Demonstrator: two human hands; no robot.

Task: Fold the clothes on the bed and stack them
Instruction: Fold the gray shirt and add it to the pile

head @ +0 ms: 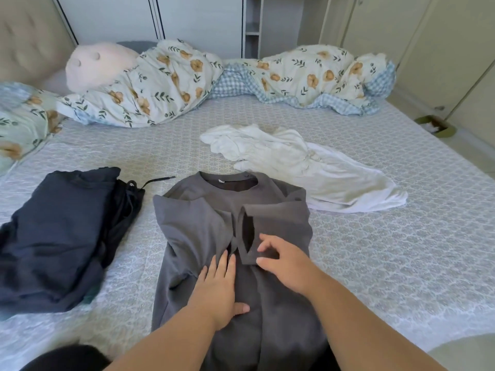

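The grey top [235, 263] lies nearest, spread on the bed [401, 263] with both sleeves folded across its chest. It looks soft, light and limp, so it should crease easily; the hem or the shoulders seem the places to take it. The left hand [217, 290] presses flat on its middle, fingers straight. The right hand [281, 261] pinches the right sleeve's cuff with curled fingers. A folded navy pile [53, 236] sits left; farther right lies a crumpled white garment [308, 164].
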